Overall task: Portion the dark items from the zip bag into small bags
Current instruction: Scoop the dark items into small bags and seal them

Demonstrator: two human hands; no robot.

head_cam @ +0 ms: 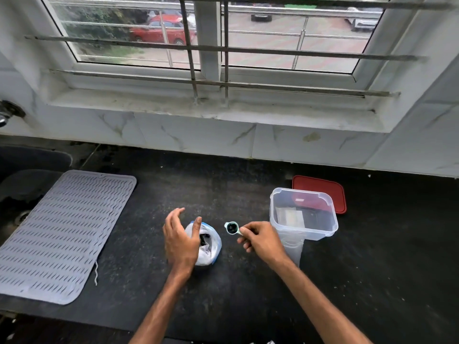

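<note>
Zip bag [211, 247] is stood open-mouthed on the black countertop [223, 294], near the front centre, with dark items [204, 238] visible inside. The left hand [180, 242] is held at the bag's left side with fingers spread and relaxed; nothing is gripped, and thumb contact with the rim cannot be determined. A small teal spoon [232, 227], its bowl filled with dark material, is pinched by the handle in the right hand [263, 240], just right of the bag. A clear plastic container [323, 234] is located beside the right hand, with flat pale bags [290, 217] inside. A red lid [323, 187] lies behind it. A grey ribbed mat [62, 232] is laid well to the left
</note>
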